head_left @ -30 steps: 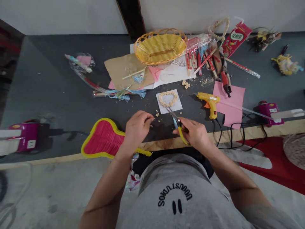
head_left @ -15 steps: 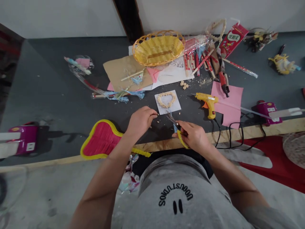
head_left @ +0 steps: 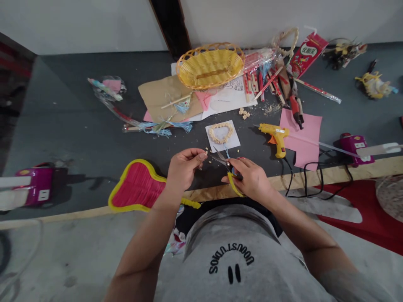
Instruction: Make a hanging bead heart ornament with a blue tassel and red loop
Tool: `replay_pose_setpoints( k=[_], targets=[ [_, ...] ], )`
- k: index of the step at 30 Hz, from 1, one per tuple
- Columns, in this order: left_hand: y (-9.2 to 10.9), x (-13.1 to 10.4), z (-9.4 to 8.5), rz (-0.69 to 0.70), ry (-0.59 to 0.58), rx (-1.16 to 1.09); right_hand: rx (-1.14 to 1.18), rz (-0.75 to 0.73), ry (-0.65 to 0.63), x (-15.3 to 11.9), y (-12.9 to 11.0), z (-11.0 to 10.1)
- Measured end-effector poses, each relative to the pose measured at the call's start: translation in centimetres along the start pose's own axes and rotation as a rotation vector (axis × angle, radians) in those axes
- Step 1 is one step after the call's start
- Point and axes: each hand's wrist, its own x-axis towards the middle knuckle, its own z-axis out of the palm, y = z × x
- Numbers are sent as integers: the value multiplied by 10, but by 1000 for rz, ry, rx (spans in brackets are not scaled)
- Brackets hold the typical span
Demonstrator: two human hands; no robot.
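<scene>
My right hand (head_left: pixel 250 176) is wrapped round the yellow handle of the scissors (head_left: pixel 233 184), whose blades are parted and point left. My left hand (head_left: pixel 185 167) pinches a tiny pale piece (head_left: pixel 206 152) between thumb and fingertips, close to the blade tips. Just beyond both hands, a white card (head_left: pixel 234 140) carries a heart-shaped ring of beige beads (head_left: pixel 211 134), with a blue cord (head_left: pixel 227 152) running from it toward my right hand. A few small pale bits lie on the dark table around the card.
A yellow glue gun (head_left: pixel 277 136) lies on the right, partly over pink paper (head_left: pixel 307 153). At the back stands a yellow wicker basket (head_left: pixel 210 69) beside red-and-wood sticks and a red drink carton (head_left: pixel 307 54). A red heart-shaped fan (head_left: pixel 137 184) with yellow trim lies under my left forearm.
The scissors and my right hand have moved left, bringing the open blades nearer my left fingertips. My left hand has turned, so its pinch is more visible. The view has shifted slightly.
</scene>
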Motion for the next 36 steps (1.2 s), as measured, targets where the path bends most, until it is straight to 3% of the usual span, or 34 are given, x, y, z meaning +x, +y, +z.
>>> replay_pose_setpoints(
  k=[3,7,17,30,36],
  targets=[
    [2,-11,11,-136,-78,-385,-15,-34,-9,2,-4,2],
    [4,-25,24,-229,-136,-554,-68,-34,-31,3,-11,2],
    [5,-41,35,-360,-189,-641,-135,-64,25,0,-14,-2],
    [11,-50,47,-321,-115,-667,-228,-52,18,0,-12,-1],
    [11,-51,47,-305,-159,-656,-206,-85,7,2,-10,-6]
  ],
)
